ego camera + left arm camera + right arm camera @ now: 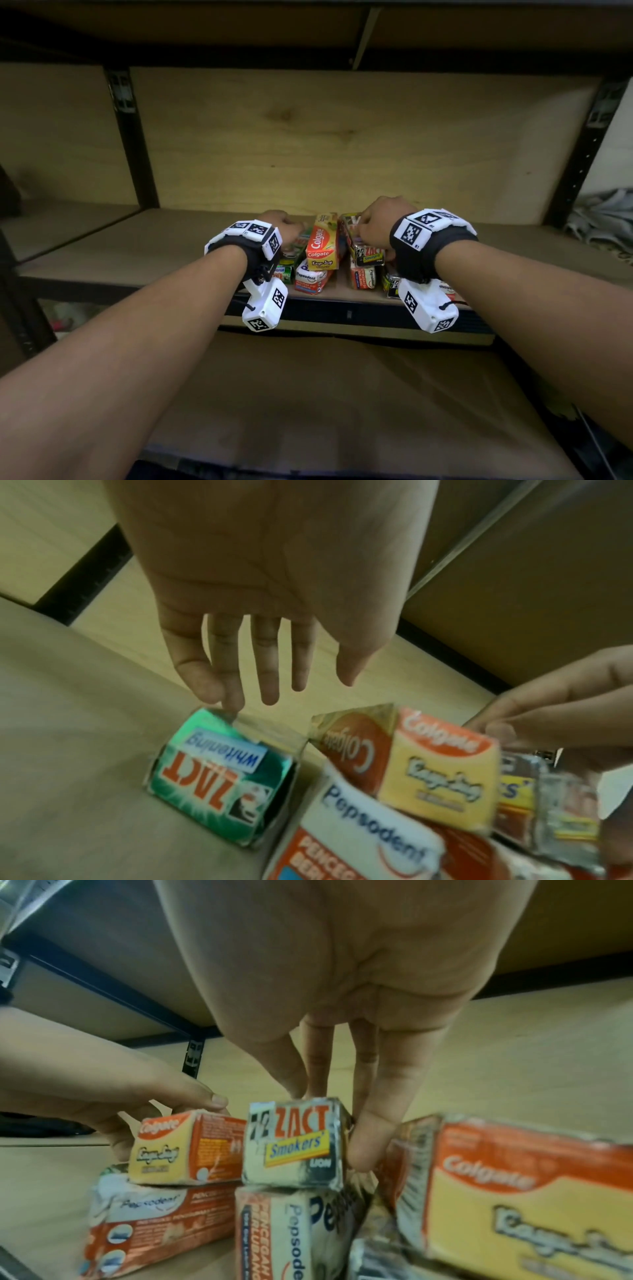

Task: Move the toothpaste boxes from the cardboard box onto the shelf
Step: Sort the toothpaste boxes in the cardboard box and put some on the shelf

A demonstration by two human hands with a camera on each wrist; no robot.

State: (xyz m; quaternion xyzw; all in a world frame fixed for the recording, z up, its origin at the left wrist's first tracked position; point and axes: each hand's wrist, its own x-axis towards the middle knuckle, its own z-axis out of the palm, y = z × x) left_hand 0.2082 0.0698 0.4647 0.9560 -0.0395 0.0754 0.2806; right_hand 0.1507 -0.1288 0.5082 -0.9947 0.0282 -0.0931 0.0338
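Fingers of the right hand point(342, 1001) pinch the Zact Smokers box point(294, 1148) atop a Pepsodent box point(274, 1231); beside it, the left hand point(260, 588) is spread, fingertips touching the green Zact box point(219, 775).

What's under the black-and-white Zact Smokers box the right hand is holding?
The Zact Smokers box sits on a red-and-white Pepsodent box, which lies on the wooden shelf. The right hand grips its sides. Boxes further right are partly covered.

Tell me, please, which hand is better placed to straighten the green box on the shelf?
Left. Its fingers already touch the far end of the green box, while the right hand is busy holding the black and white box on the other stack.
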